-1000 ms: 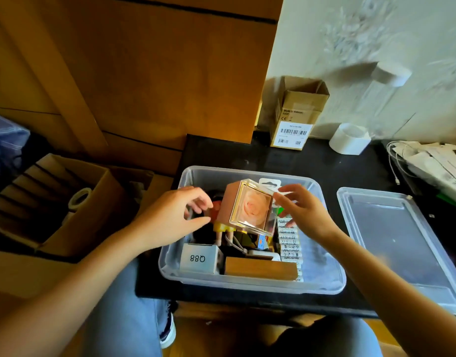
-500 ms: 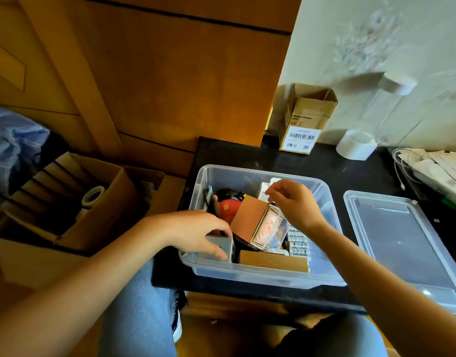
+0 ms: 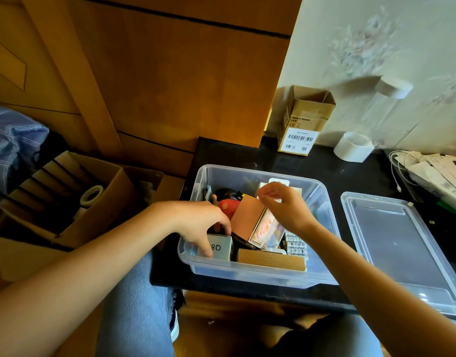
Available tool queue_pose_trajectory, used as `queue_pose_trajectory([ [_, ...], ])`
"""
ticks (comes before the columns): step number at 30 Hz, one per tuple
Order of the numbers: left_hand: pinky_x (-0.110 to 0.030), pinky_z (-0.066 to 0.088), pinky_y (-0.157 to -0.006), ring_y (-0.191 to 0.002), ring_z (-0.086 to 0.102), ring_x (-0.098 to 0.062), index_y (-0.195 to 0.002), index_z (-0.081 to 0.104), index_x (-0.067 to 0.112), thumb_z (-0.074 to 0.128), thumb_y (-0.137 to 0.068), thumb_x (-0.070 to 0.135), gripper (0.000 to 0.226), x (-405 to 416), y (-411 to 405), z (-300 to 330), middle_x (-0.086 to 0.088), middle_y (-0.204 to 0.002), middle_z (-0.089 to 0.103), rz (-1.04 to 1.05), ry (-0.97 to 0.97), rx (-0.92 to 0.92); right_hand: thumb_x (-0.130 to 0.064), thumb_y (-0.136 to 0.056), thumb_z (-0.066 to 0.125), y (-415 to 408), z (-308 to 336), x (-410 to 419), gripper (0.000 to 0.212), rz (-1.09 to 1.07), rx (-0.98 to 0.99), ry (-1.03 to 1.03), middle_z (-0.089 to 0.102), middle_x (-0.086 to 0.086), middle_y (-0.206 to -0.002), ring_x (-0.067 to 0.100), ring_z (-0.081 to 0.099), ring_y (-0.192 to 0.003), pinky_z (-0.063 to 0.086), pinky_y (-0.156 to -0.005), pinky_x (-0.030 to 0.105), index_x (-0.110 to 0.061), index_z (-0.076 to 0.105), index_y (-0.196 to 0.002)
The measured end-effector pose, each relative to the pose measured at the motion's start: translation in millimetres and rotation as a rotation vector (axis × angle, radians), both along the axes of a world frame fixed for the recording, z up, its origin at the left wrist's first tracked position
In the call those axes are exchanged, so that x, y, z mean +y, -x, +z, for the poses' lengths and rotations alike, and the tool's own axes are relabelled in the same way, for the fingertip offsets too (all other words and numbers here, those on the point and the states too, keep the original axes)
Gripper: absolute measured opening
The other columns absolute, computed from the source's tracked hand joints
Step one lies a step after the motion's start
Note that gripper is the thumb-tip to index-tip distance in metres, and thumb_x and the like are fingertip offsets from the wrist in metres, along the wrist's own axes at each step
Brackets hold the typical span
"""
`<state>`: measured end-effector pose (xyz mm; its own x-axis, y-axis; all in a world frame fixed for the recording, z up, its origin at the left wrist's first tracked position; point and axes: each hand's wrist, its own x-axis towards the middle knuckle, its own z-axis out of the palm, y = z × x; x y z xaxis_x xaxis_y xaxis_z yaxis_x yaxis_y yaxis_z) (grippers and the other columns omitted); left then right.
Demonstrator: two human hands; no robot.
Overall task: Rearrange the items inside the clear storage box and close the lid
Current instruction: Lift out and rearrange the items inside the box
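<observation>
The clear box (image 3: pixel 258 269) sits open on the black counter (image 3: pixel 325 163), near its front edge, and everything else is easiest placed from it. Its lid (image 3: pixel 399 251) lies flat on the counter just to the right of the box, not touching it as far as I can see.

The left hand (image 3: pixel 200 224) reaches down into the box's front left corner. Its fingers (image 3: pixel 205 249) are curled over a small grey carton (image 3: pixel 220 249) marked with a "Q8" label, thumb on one side and fingers on the other, gripping it. The right hand (image 3: pixel 283 207) hovers over the middle of the box, its thumb and forefinger pressed together at the tips; whether something thin is pinched between them I cannot tell. The other fingers curl loosely.

Inside the box, a brown cube (image 3: pixel 250 221) with a clear face showing a pink rose leans tilted just under the right hand. A red figure (image 3: pixel 228 206) lies behind the left hand, toward the box's back left. A wooden block (image 3: pixel 270 258) lies flat along the front wall, and a row of small labelled packs (image 3: pixel 295 247) stands to its right.

Behind the box, at the wall, stands an open cardboard carton (image 3: pixel 303 122) with a barcode label, with a roll of white tape (image 3: pixel 353 150) to its right. Left of the box, off the counter, a big cardboard box (image 3: pixel 67 202) holds another tape roll (image 3: pixel 91 195).
</observation>
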<state>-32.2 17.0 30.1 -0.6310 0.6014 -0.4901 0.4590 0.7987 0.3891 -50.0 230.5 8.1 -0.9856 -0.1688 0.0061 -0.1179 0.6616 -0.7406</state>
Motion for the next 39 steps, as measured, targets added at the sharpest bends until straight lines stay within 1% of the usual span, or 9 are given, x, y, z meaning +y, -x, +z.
queue_pose_trajectory([
  [4, -0.019, 0.044, -0.073, -0.095, 0.049, -0.005, -0.125, 0.051, 0.033, 0.078, -0.072, 0.035, 0.059, -2, 0, -4, 0.016, -0.111, 0.051, -0.014, -0.023, 0.034, -0.021, -0.095, 0.052, 0, -1, -5, 0.019, 0.056, -0.088, -0.021, 0.061, 0.0, -0.115, 0.009, 0.053, -0.099, 0.042, -0.079, 0.021, -0.017, 0.06, -0.112],
  [11, -0.024, 0.048, -0.074, -0.089, 0.055, -0.001, -0.109, 0.056, 0.037, 0.076, -0.069, 0.051, 0.047, -7, -10, -6, 0.02, -0.1, 0.058, 0.081, -0.177, 0.206, -0.019, -0.094, 0.052, 1, 0, -10, 0.02, 0.039, -0.032, -0.004, 0.059, -0.002, -0.114, 0.007, 0.051, -0.1, 0.041, -0.082, 0.021, -0.016, 0.059, -0.113],
  [15, -0.028, 0.056, -0.07, -0.089, 0.065, -0.006, -0.105, 0.059, 0.024, 0.075, -0.073, 0.03, 0.036, -30, 0, 22, 0.009, -0.096, 0.064, 0.377, -0.685, 0.103, -0.019, -0.095, 0.051, 5, 0, -7, 0.013, 0.002, 0.009, 0.111, 0.059, -0.011, -0.103, 0.006, 0.054, -0.097, 0.044, -0.079, 0.021, -0.024, 0.06, -0.103],
  [18, -0.024, 0.054, -0.068, -0.092, 0.064, -0.009, -0.104, 0.054, 0.024, 0.071, -0.071, 0.034, 0.038, -35, 6, 24, 0.001, -0.1, 0.063, 0.59, -1.008, 0.226, -0.023, -0.096, 0.048, 10, -2, -7, 0.013, -0.007, -0.005, 0.101, 0.06, -0.011, -0.101, 0.007, 0.056, -0.095, 0.046, -0.074, 0.022, -0.025, 0.061, -0.101],
  [24, -0.022, 0.054, -0.078, -0.108, 0.059, -0.005, -0.116, 0.042, 0.023, 0.074, -0.078, 0.024, 0.05, -13, 15, -24, 0.003, -0.117, 0.057, 0.803, -1.093, 0.24, -0.02, -0.094, 0.051, 11, 1, -12, 0.015, -0.16, 0.185, 0.164, 0.061, -0.022, -0.081, -0.004, 0.058, -0.076, 0.043, -0.059, 0.011, -0.029, 0.059, -0.087],
  [29, -0.001, 0.044, -0.071, -0.103, 0.05, 0.02, -0.145, 0.021, 0.021, 0.071, -0.083, 0.022, 0.079, -9, 20, -43, 0.025, -0.117, 0.045, 0.795, -1.031, 0.319, -0.022, -0.093, 0.05, 4, 18, -16, 0.014, 0.242, 0.18, -0.025, 0.065, -0.011, -0.079, 0.01, 0.062, -0.072, 0.053, -0.062, 0.028, -0.03, 0.06, -0.094],
  [32, 0.003, 0.04, -0.07, -0.102, 0.046, 0.024, -0.145, 0.024, 0.019, 0.072, -0.083, 0.023, 0.079, -8, 23, -48, 0.027, -0.114, 0.042, 0.783, -0.998, 0.41, -0.023, -0.092, 0.054, 7, 25, -30, 0.016, 0.524, 0.155, -0.22, 0.068, -0.013, -0.092, 0.004, 0.061, -0.08, 0.049, -0.07, 0.017, -0.031, 0.066, -0.099],
  [35, -0.007, 0.046, -0.076, -0.104, 0.054, 0.008, -0.128, 0.046, 0.021, 0.077, -0.077, 0.026, 0.06, -12, 34, -47, 0.012, -0.116, 0.057, 0.789, -0.947, 0.361, -0.023, -0.092, 0.054, 10, 20, -50, 0.027, 0.724, 0.001, -0.395, 0.064, -0.013, -0.113, -0.001, 0.055, -0.095, 0.043, -0.082, 0.007, -0.033, 0.063, -0.115],
  [39, -0.023, 0.055, -0.08, -0.104, 0.059, -0.004, -0.118, 0.052, 0.023, 0.077, -0.077, 0.027, 0.048, -25, 46, -42, 0.005, -0.115, 0.062, 0.735, -0.958, 0.135, -0.017, -0.088, 0.053, 11, 1, -79, 0.045, 0.898, 0.054, -0.613, 0.052, -0.013, -0.134, 0.011, 0.048, -0.122, 0.043, -0.101, 0.032, -0.035, 0.051, -0.13],
])
